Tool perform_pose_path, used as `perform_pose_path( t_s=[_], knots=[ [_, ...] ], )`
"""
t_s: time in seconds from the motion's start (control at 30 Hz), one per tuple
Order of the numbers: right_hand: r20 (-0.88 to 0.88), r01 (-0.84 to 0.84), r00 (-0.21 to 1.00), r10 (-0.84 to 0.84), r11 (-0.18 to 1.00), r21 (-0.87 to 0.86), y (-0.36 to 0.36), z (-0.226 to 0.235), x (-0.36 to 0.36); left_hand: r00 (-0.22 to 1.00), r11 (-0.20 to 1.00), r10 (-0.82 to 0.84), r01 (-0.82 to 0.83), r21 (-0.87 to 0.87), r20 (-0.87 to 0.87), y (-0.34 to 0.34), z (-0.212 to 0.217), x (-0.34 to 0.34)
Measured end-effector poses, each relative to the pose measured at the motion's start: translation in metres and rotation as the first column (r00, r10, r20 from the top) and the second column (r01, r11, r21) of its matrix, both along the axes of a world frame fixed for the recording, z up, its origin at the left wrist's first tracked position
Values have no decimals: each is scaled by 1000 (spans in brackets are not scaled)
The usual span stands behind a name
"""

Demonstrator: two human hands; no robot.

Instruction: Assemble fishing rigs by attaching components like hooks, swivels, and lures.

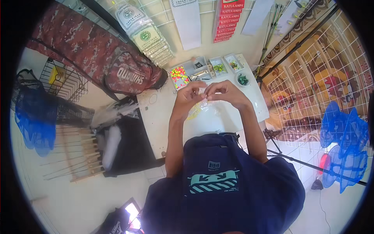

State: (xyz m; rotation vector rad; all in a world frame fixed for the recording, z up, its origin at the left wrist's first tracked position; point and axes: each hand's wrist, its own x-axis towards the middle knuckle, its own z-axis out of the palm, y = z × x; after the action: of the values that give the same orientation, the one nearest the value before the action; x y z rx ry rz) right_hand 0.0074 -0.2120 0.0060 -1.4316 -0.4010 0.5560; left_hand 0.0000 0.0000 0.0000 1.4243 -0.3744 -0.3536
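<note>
My left hand (188, 99) and my right hand (229, 94) meet over the white table (156, 130). Both are closed, with thumbs and fingertips pinched together at one spot. Whatever they pinch is too small to make out. Under the fingers lies crumpled clear plastic (210, 110), with some yellow (193, 113) showing beside my left hand. Just beyond my left hand are pink and yellow small pieces (179, 75) in a tray. Past my right hand, green bits (220, 68) fill a white tray, and a round bowl holds dark green pieces (243, 80).
A red camouflage bag (126, 74) leans at the table's left corner. Hanging packets (146, 37) line the wall behind. On the right stand a white wire grid (311, 84), blue nets (344, 136) and a black pole (315, 165). A wire basket (62, 80) is at far left.
</note>
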Motion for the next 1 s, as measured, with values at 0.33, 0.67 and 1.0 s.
perform_pose_path(
  t_s=[0.33,0.67,1.0],
  knots=[
    [218,682,723,-655,630,-371,-51,-90,-61,938,943,329,-320,87,-112,-20,-112,-31],
    [363,728,670,-647,479,-491,-86,-105,-112,969,687,213,-237,687,121,-83,-238,-47],
    [376,719,682,-627,481,-501,-137,-100,-110,937,497,248,-340,798,245,-119,-250,-39]
  ],
)
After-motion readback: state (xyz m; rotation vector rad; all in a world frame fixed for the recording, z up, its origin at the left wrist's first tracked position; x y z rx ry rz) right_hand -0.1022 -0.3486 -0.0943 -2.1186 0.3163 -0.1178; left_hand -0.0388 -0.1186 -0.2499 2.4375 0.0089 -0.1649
